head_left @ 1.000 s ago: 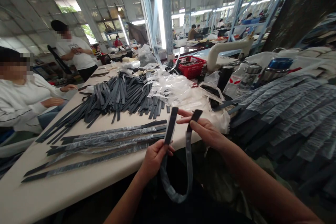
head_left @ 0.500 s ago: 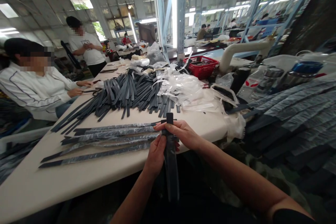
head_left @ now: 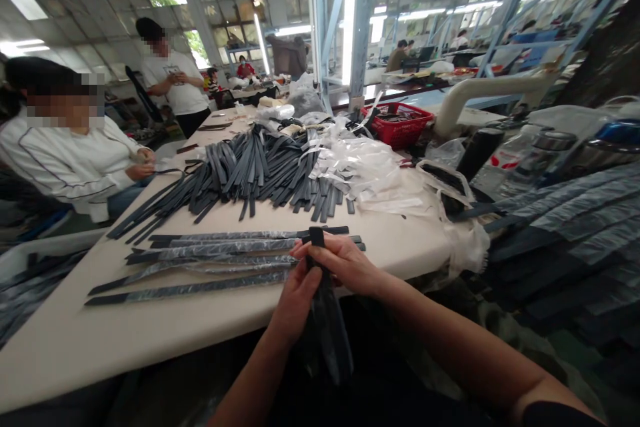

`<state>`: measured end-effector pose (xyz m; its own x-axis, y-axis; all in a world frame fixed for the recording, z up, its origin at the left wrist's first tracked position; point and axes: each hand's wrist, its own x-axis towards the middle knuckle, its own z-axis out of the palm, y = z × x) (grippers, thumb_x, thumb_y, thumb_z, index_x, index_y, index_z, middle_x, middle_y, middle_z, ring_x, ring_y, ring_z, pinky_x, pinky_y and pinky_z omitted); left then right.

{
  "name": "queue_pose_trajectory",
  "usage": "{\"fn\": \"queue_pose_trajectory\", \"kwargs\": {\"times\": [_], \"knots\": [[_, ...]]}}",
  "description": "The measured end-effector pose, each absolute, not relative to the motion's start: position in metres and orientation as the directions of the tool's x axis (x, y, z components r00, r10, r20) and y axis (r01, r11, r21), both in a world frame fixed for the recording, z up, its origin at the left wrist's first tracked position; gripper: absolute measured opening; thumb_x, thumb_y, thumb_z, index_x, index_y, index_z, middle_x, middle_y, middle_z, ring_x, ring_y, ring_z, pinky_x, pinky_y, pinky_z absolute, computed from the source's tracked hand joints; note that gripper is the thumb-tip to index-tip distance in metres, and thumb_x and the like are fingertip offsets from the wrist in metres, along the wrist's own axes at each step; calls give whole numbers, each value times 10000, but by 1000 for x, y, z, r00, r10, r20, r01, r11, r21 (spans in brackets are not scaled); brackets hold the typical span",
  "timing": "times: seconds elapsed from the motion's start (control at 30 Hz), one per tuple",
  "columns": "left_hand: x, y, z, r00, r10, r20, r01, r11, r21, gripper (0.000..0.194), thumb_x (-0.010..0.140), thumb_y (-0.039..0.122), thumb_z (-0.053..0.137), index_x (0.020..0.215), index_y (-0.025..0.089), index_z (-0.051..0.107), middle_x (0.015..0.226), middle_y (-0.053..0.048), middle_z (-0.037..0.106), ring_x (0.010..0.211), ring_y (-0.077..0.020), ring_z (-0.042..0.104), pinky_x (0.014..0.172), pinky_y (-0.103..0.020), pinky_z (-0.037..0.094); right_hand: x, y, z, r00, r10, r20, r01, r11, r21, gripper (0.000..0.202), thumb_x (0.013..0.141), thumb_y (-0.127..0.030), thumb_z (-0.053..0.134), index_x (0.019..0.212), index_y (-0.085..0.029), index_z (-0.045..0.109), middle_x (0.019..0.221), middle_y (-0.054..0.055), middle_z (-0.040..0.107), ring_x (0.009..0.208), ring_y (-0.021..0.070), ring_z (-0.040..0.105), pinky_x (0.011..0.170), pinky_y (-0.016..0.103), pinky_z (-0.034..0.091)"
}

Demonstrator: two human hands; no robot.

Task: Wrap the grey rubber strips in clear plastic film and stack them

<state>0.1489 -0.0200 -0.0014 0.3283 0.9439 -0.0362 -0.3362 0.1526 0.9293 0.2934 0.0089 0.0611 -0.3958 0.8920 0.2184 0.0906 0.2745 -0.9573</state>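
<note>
A dark strap (head_left: 331, 330) hangs down from between my two hands at the table's near edge, its short upper end poking up above my fingers. My left hand (head_left: 299, 293) is closed around it from below, thumb on its front. Just above, my right hand (head_left: 345, 259) pinches the strap near its upper end. Beyond my hands, several dark straps in clear plastic sleeves (head_left: 200, 255) lie side by side on the cream tabletop (head_left: 165, 333). Behind them spreads a big heap of loose dark straps (head_left: 240, 167).
White plastic bags (head_left: 357, 163) cover the table right of the heap, before a red basket (head_left: 397, 125). Sleeved straps (head_left: 575, 227) are piled at my right, near bottles (head_left: 520, 153). A seated co-worker (head_left: 75, 147) works at the left; another person (head_left: 173, 80) stands behind.
The view has shifted slightly, so the scene sits further right. The hanging strap's lower end has swung right and spread. Both hands still grip it. The seated co-worker's hands have drawn back and up.
</note>
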Motion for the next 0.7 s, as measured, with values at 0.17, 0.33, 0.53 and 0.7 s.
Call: {"fn": "queue_pose_trajectory", "kwargs": {"times": [0.17, 0.33, 0.53, 0.7], "knots": [[159, -29, 2, 462, 886, -36, -203, 146, 968, 393, 876, 518, 582, 863, 143, 697, 790, -84, 719, 753, -222, 657, 779, -352, 501, 298, 6, 60, -369, 910, 187, 2, 202, -979, 379, 940, -518, 544, 923, -224, 782, 1102, 54, 738, 1121, 275, 636, 1015, 408, 463], [158, -56, -1, 500, 863, -69, -106, 141, 984, 392, 911, 496, 510, 795, 154, 662, 756, -75, 683, 719, -181, 623, 724, -305, 482, 303, 10, 51, -173, 963, 205, -237, 162, -958, 329, 888, -508, 635, 774, -226, 761, 972, 53, 768, 1116, 289, 642, 1076, 439, 412], [122, -65, -15, 493, 851, -182, -150, 289, 945, 544, 812, 669, 578, 899, 134, 632, 695, -52, 659, 473, -106, 528, 454, -219, 357, 318, 17, 40, -234, 963, 135, -105, 113, -988, 328, 904, -527, 608, 895, -238, 764, 1250, 67, 691, 1228, 318, 581, 1130, 508, 345], [38, -43, 1, -80, 986, -148, -414, 102, 905, 391, 826, 519, 668, 929, 143, 666, 726, -50, 707, 567, -137, 625, 570, -245, 491, 379, 32, 43, -17, 989, 150, -36, 149, -988, 342, 844, -583, 651, 902, -267, 767, 1212, 80, 703, 1166, 324, 625, 991, 487, 511]]}}
